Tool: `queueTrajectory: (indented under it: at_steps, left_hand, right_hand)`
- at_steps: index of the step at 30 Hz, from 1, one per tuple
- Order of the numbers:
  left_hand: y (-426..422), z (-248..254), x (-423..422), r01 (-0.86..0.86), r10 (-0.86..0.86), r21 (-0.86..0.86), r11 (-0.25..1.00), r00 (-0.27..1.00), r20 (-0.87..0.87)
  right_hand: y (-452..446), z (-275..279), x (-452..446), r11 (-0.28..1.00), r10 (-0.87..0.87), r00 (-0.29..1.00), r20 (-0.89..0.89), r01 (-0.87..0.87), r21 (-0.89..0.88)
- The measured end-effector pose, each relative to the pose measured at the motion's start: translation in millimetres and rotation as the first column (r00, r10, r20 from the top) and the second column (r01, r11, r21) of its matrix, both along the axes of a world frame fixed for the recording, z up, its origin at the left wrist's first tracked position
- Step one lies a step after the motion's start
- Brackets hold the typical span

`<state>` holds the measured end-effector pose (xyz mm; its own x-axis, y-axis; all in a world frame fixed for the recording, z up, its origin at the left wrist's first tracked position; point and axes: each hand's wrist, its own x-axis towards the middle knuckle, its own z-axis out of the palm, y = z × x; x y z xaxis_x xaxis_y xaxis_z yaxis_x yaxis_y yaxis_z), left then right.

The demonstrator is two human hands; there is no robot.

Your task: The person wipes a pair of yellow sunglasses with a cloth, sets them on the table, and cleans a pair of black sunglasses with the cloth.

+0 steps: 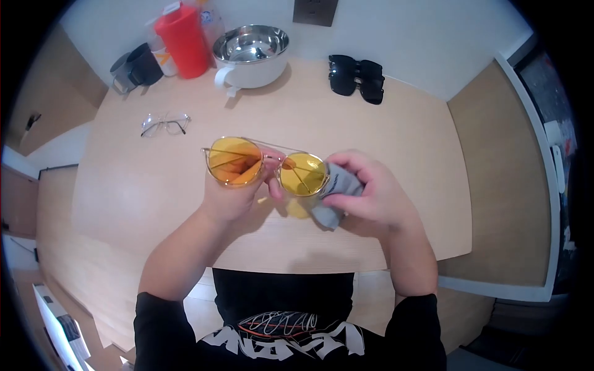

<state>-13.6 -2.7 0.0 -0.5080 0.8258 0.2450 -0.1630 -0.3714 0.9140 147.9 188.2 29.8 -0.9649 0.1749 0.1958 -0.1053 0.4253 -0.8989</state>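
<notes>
Yellow-tinted sunglasses point(301, 174) with a thin gold frame are held up above the table, lenses towards me. My left hand point(238, 191) is closed around their middle, its fingers partly hidden behind the left lens and showing at the bridge. In my right hand point(371, 188) a grey cloth point(337, 185) with dark print is pinched between thumb and fingers. The cloth lies against the outer edge of the right lens, and part of it hangs below. Whether it also covers the back of that lens I cannot tell.
Clear-lensed eyeglasses point(166, 125) lie on the wooden table point(427, 185) at the left. Dark sunglasses point(357, 78) rest at the back right. Along the wall stand a white-handled steel bowl point(253, 68), a red container point(182, 43) and a dark mug point(145, 65).
</notes>
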Motion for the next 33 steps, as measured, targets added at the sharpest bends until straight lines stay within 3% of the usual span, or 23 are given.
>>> queueTrajectory:
  at_steps: [1,3,5,7,10,13,16,19,25,28,29,32,33]
  left_hand:
    - [-1.6,0.4,-0.7,-0.005,0.005,0.010,1.000,1.000,0.023]
    - [-1.9,2.2,-0.7,0.000,0.000,-0.017,1.000,1.000,0.024]
    - [-1.8,1.9,2.5,0.017,-0.018,-0.091,0.996,1.000,-0.009]
    - [-1.0,3.7,6.4,0.028,-0.027,-0.093,0.995,1.000,0.010]
    - [-1.2,-1.9,5.3,0.017,-0.012,-0.070,0.997,0.998,0.068]
    - [-2.1,-0.2,1.5,0.009,-0.002,-0.098,0.995,0.997,0.073]
    - [0.7,0.5,1.7,0.015,-0.008,-0.088,0.996,0.996,0.090]
    - [0.8,-2.4,-0.8,-0.017,0.023,-0.055,0.998,0.994,0.108]
    - [1.9,-0.3,1.6,0.016,-0.008,-0.119,0.993,0.998,0.065]
    - [0.4,0.7,1.3,0.083,-0.068,-0.178,0.981,0.994,0.087]
    - [-0.6,0.7,2.5,0.111,-0.092,-0.207,0.972,0.991,0.098]
    - [1.8,-5.1,21.8,0.306,-0.243,-0.220,0.926,0.932,0.270]
    - [1.6,4.5,29.8,0.315,-0.236,-0.245,0.917,0.923,0.304]
  right_hand:
    - [-1.1,2.0,1.3,0.980,-0.140,0.990,-0.006,0.137,-0.147]
    - [-2.6,7.4,6.8,0.812,-0.419,0.907,0.038,0.393,-0.432]
    - [-11.7,9.8,8.4,0.752,-0.533,0.828,-0.172,0.371,-0.545]
    - [-7.6,1.2,7.0,0.920,-0.325,0.814,-0.482,0.153,-0.362]
    - [-21.4,-0.9,2.2,0.989,0.131,0.915,-0.381,-0.145,-0.009]
    - [-24.7,-12.9,-5.0,0.954,0.181,0.934,-0.309,-0.243,-0.175]
    - [-29.8,-7.0,-3.1,0.993,0.072,0.973,-0.220,-0.091,-0.078]
    - [-30.2,3.0,0.6,0.982,0.075,0.977,-0.201,-0.038,0.184]
    - [-3.2,24.8,21.5,0.933,0.122,0.992,0.041,-0.129,0.336]
    - [10.1,26.0,31.9,0.957,-0.172,0.975,-0.138,0.199,0.213]
    - [4.2,17.0,25.2,0.945,-0.294,0.895,-0.335,0.325,0.041]
    - [-34.1,21.5,17.3,0.952,-0.306,0.883,-0.355,0.275,-0.137]
    - [-33.2,20.4,8.4,0.926,-0.126,0.874,-0.469,0.274,0.261]
